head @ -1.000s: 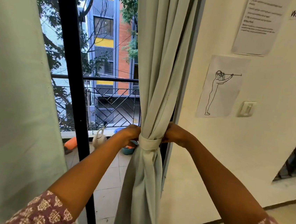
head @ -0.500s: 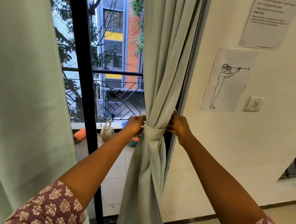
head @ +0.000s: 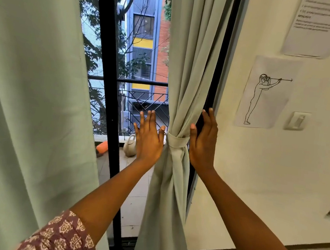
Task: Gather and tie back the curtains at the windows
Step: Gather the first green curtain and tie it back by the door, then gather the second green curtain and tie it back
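Hands have let go of the tie (head: 176,142): left hand (head: 148,141) and right hand (head: 203,144) now flank it, fingers straight and loosely spread, so the right curtain (head: 188,70) beside the window frame (head: 219,73) looks tied, the left curtain (head: 31,90) still loose.

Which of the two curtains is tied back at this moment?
The right curtain, beside the wall: a fabric band cinches it between both hands. The left curtain hangs loose, unbound.

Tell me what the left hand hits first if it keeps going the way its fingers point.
Probably the window glass: the left hand, fingers straight and pointing up and forward, sits just left of the tied curtain. Depth is unclear.
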